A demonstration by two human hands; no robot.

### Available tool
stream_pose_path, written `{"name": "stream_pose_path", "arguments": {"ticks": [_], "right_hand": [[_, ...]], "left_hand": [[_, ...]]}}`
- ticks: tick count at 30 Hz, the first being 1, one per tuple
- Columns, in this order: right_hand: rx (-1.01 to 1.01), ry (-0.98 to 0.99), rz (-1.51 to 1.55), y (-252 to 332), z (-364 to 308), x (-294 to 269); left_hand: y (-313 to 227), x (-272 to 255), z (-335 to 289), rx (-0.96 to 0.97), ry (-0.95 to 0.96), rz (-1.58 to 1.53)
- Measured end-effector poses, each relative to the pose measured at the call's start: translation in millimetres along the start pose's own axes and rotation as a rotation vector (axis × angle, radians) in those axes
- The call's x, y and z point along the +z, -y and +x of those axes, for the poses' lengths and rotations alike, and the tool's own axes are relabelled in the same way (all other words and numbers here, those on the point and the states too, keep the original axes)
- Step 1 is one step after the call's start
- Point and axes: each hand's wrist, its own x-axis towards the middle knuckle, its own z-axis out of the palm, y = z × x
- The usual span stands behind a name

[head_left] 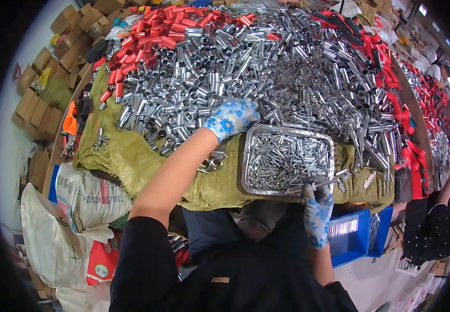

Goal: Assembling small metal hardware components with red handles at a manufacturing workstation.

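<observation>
My left hand (232, 117), in a white glove with blue flowers, reaches into a heap of shiny metal parts (199, 88). Its fingers look bent together at the heap, just behind the tray; whatever they hold is hidden. At the near right corner of the tray, my right hand (317, 210), gloved alike with dark fingertips, closes on a short silver metal pin (324, 182), held roughly level. The rectangular metal tray (244, 169) sits at the table's near edge, full of small silver screws (287, 160).
Red tubes (157, 41) lie at the far left of the heap, thin wire springs (303, 83) in its middle, red tool bodies (406, 156) along the right. Green sacking (126, 156) covers the near edge. Blue bins (351, 236) stand below right. Another person's dark sleeve (428, 229) shows at right.
</observation>
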Motion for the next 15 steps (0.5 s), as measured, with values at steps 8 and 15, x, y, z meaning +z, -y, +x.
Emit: {"name": "stream_pose_path", "arguments": {"ticks": [8,15], "right_hand": [[0.133,-0.025,0.13,6,2,-15],[0.144,-0.075,0.561,17,0,-9]], "left_hand": [[16,-4,12,0.351,0.017,0.222],[-60,-37,-47,-0.452,-0.598,-1.208]]}}
